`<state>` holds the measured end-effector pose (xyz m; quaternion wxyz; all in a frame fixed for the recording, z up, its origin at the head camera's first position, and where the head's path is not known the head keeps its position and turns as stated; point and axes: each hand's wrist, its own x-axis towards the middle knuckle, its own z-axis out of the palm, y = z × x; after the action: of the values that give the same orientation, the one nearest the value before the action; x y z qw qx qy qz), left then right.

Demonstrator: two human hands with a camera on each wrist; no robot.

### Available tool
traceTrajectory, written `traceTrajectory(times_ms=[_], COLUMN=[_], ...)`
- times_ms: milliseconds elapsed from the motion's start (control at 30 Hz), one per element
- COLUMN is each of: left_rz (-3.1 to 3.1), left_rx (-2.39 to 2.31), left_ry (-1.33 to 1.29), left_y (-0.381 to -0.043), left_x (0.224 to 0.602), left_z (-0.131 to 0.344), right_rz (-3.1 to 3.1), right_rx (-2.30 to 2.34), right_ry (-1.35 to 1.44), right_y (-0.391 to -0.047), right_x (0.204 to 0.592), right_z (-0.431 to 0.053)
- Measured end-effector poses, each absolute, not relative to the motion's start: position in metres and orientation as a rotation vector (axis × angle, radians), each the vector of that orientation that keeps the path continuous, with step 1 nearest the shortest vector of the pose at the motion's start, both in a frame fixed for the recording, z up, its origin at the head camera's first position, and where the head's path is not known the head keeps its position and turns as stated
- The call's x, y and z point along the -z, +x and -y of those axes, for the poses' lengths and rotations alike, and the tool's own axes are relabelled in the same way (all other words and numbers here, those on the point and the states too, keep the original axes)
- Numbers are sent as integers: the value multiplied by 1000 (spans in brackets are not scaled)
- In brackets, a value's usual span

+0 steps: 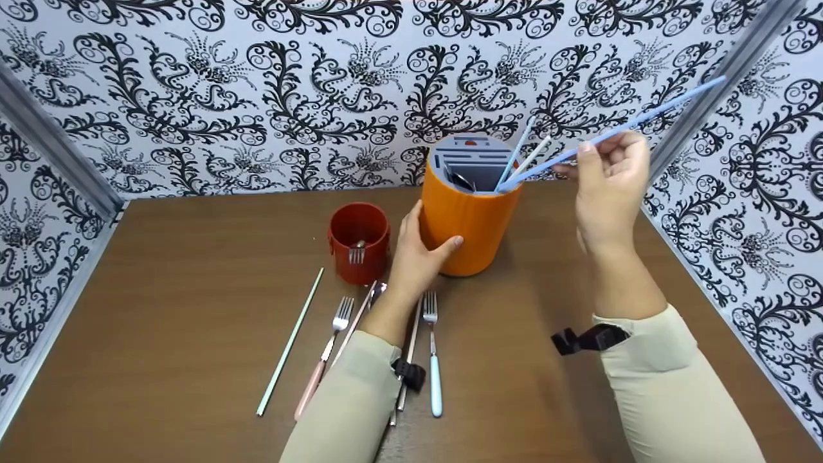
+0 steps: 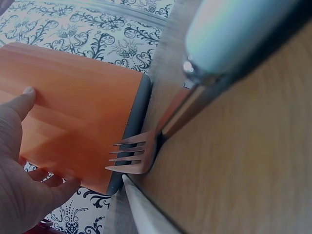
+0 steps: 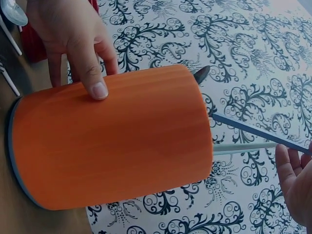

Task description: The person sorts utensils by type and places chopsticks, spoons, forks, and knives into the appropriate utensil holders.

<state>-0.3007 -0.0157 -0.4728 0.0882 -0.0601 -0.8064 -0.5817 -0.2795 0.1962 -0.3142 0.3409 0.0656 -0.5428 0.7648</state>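
My left hand [image 1: 415,254] grips the orange utensil holder [image 1: 472,222], its thumb across the front and its fingers round the left side. My right hand [image 1: 611,186] pinches a long blue chopstick [image 1: 662,112] between thumb and fingers. The chopstick slants down to the left, its lower end right at the holder's rim in the head view. Two paler chopsticks [image 1: 539,153] and a dark spoon [image 1: 460,181] stand in the holder's open front compartment; behind it is a slotted grey top [image 1: 472,154]. In the right wrist view, the blue chopstick [image 3: 258,130] overlaps the wallpaper beside the rim.
Left of the holder stands a red cup [image 1: 360,270] with a fork [image 1: 356,255] in it. On the brown table lie a pale green chopstick [image 1: 290,341], a pink-handled fork [image 1: 325,354], a light blue-handled fork [image 1: 434,373], and several pinkish chopsticks partly under my left forearm. Patterned walls enclose the table.
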Motion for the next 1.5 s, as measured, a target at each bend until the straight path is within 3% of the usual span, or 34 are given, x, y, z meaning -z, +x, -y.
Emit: traceTrajectory(times_ms=[800, 1500], left_rz=[2417, 2424], left_rx=[1754, 1721], left_ry=[-164, -153], left_y=[-300, -300], left_x=[473, 473], left_z=[15, 16], right_rz=[1769, 2066], right_rx=[-1754, -1638], right_ry=[188, 78], right_y=[-307, -310], right_x=[349, 354], right_z=[-184, -187])
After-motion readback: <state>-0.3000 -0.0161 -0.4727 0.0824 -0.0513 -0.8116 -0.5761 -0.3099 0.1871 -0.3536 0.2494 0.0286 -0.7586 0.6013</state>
